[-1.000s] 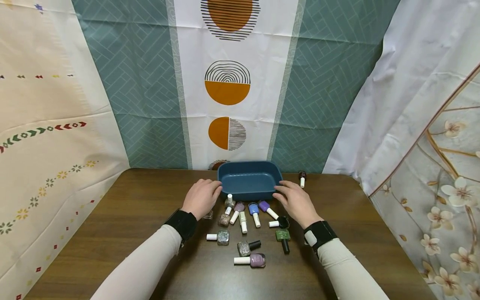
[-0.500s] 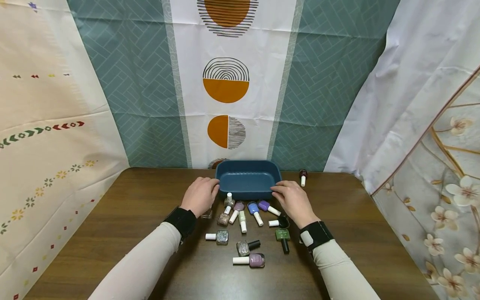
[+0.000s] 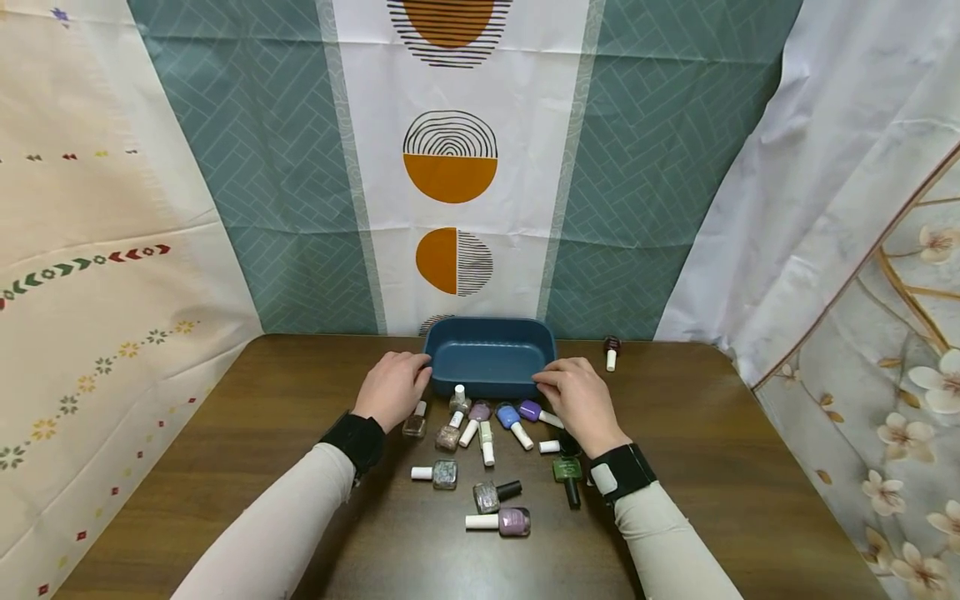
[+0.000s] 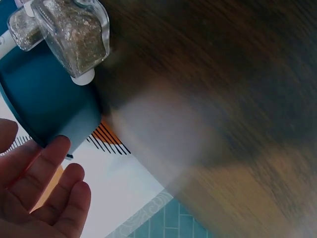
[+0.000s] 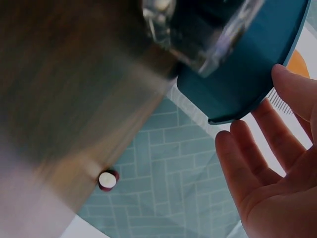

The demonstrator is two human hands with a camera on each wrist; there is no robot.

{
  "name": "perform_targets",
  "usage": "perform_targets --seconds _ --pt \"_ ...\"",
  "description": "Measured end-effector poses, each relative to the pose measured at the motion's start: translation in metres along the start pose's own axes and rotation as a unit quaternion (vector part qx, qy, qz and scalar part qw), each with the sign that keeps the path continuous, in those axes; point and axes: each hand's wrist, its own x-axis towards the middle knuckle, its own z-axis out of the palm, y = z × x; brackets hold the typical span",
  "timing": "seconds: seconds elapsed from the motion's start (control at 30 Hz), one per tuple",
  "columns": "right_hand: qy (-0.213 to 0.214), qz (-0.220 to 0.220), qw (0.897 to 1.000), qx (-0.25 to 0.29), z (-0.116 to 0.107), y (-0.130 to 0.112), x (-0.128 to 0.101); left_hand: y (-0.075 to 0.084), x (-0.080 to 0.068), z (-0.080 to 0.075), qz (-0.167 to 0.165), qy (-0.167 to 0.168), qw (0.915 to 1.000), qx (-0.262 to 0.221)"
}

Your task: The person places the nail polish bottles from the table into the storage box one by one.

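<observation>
Nearest you, nail polish bottles (image 3: pixel 487 467) lay scattered on the table (image 3: pixel 225 450). Beyond them, your left hand (image 3: pixel 392 388) and right hand (image 3: pixel 577 398), fingers relaxed and holding nothing, flanked the blue tray's (image 3: pixel 489 358) short ends, its long axis running left-right at the far edge.

No legible txt/labels on bottles (image 3: pixel 480 450), tray (image 3: pixel 489 357), backdrop.

Bare bench (image 3: pixel 247 417) at 9 o'clock and wide at 3 o'clock (image 3: pixel 697 417), open for passing. Blocked at 12 o'clock by the blue tray (image 3: pixel 489 357), curtain (image 3: pixel 450 208) close behind it. Crowded at 6 o'clock between both wrists: scattered nail polish bottles (image 3: pixel 480 450). Lone dark red bottle (image 3: pixel 611 352) at 1 o'clock, apart from the tray.
</observation>
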Motion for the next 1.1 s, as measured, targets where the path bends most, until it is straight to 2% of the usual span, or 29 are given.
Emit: perform_targets --seconds 0.33,0.67,1.1 --pt "0.006 -0.010 1.000 -0.009 0.0022 -0.0028 0.0003 -0.0026 -0.0027 -0.0022 0.005 0.000 1.0000 0.002" --pt "-0.001 -0.044 0.999 0.003 0.0074 -0.0025 0.0035 -0.0039 -0.0064 -0.0025 -0.005 -0.004 1.0000 0.005" --pt "-0.010 -0.030 0.999 0.002 0.0052 -0.0020 0.0069 -0.0052 -0.0045 -0.0039 -0.003 -0.030 0.9994 0.017"
